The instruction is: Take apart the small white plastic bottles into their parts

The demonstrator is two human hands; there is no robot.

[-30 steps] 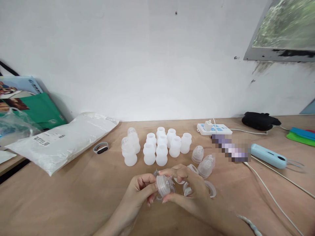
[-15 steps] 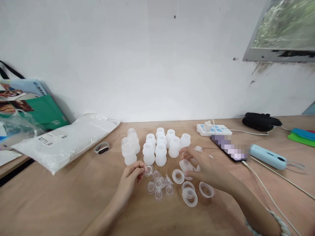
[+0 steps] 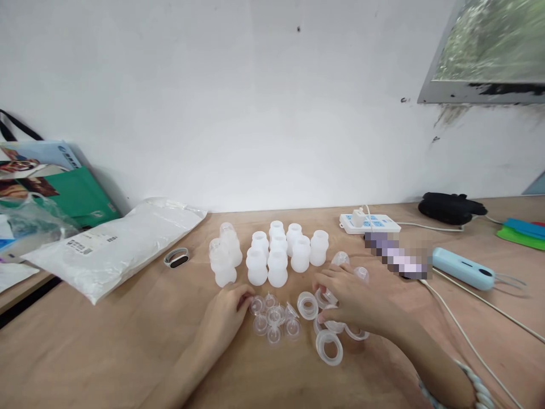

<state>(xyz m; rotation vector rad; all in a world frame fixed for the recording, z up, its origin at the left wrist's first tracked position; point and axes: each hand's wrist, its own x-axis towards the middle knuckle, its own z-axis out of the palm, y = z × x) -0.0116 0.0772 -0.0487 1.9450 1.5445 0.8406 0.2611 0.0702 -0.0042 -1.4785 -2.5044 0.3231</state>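
My left hand [image 3: 230, 312] rests on the table with fingers curled, the fingertips beside a small group of clear bottle nipples [image 3: 275, 315]; whatever it holds, if anything, is hidden. Over the loose translucent collar rings hovers my right hand [image 3: 351, 292], thumb and fingers apart around one ring [image 3: 327, 299]. Another ring [image 3: 307, 306] lies left of that hand, and one more ring [image 3: 329, 347] nearer to me. Behind the hands stand several white, waisted bottles [image 3: 277, 267] with open tops. Two bottles at the left [image 3: 223, 267] bear clear domed caps. Loose clear domed caps [image 3: 340, 259] lie beyond my right hand.
A white plastic parcel [image 3: 123, 241] and a grey wristband [image 3: 176, 258] lie at the left. To the right are a power strip [image 3: 369, 224], a blurred phone [image 3: 398, 257], a light-blue device [image 3: 463, 270], cables and a black case [image 3: 451, 208]. A white wall stands behind.
My left hand has drawn slightly down beside the nipples; the one at its fingertips now lies with the group. My right hand has shifted slightly, and the rings and caps beneath it are rearranged.
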